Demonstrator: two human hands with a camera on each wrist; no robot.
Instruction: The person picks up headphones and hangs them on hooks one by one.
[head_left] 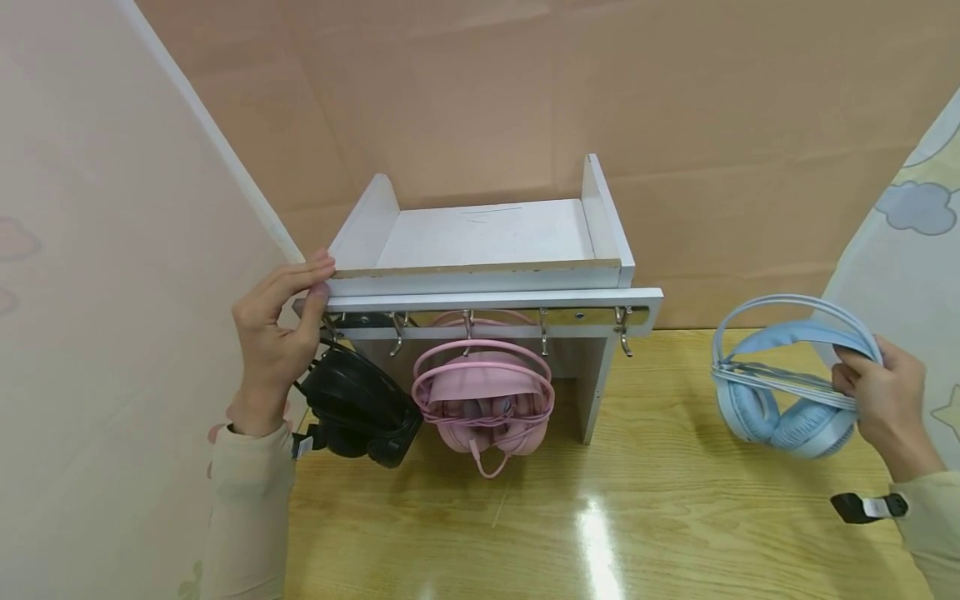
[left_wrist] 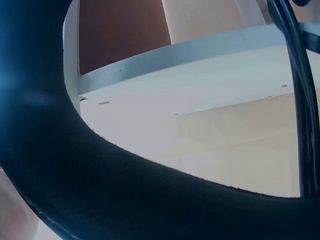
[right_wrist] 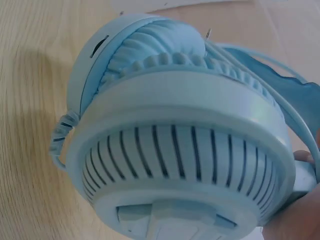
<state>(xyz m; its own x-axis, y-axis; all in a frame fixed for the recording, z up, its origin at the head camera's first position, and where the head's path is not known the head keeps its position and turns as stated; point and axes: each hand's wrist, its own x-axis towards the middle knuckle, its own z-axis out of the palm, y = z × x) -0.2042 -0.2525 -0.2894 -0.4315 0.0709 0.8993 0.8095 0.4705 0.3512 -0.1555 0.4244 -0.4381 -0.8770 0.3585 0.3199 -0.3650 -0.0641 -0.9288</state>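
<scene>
My left hand point(head_left: 281, 325) grips the left front corner of a white shelf point(head_left: 487, 233), fingers on top and thumb in front of the hook rail point(head_left: 495, 302). Black headphones point(head_left: 356, 400) hang just below that hand; their padded headband point(left_wrist: 50, 130) fills much of the left wrist view. Pink headphones point(head_left: 487, 375) with a bundled cable hang near the rail's middle. To the right, off the rail, my right hand point(head_left: 881, 387) holds light blue headphones point(head_left: 787, 417) at the side of the headband. Close up, one blue ear cup point(right_wrist: 180, 155) hides most of that hand.
Several metal hooks line the rail, one point(head_left: 624, 329) at its right end. Underneath lies a wood-grain surface point(head_left: 660, 500). Brown paper point(head_left: 487, 92) covers the back, and pale printed sheets point(head_left: 112, 250) stand at both sides.
</scene>
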